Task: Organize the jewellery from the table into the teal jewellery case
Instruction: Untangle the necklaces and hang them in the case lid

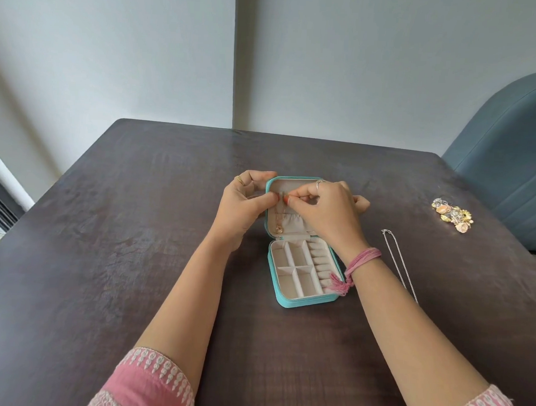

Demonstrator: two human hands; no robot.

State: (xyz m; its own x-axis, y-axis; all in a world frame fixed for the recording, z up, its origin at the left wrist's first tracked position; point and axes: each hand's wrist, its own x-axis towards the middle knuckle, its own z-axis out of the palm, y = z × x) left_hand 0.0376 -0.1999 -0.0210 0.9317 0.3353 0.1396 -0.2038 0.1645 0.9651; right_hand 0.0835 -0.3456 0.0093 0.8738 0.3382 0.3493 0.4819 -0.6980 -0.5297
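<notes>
Both forearms reach over counter (108, 227); left hand (245, 205) and right hand (324, 208) pinch pendant necklace (280, 215), apparently at lid hook of teal case (302, 302). Compartments empty; silver chain (400, 262) and charm pile (451, 213) remain.

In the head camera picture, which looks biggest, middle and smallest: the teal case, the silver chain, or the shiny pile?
1. teal case
2. silver chain: long, but very thin
3. shiny pile: smallest, though farther away

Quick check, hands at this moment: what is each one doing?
Left hand: fingers pinched on the gold necklace at the lid of the teal jewellery case.
Right hand: pinching the same necklace beside it.
</notes>
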